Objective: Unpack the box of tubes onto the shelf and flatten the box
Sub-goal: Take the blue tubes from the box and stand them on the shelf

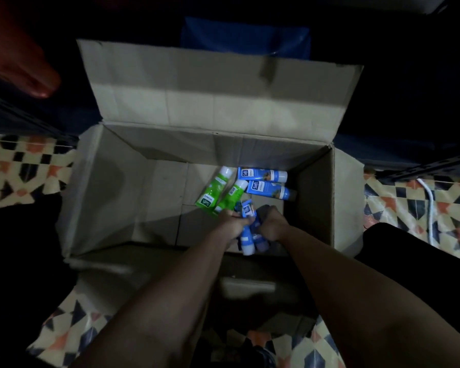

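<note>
Cardboard box [133, 187] stands open on the patterned floor [409, 205], its far flap raised. Both hands reach inside near its right wall: left hand [230, 225] and right hand [272, 224] have fingers clenched around a bunch of blue tubes [247, 235]. Beyond them lie two green tubes [218, 193] and two more blue tubes [266, 181].
</note>
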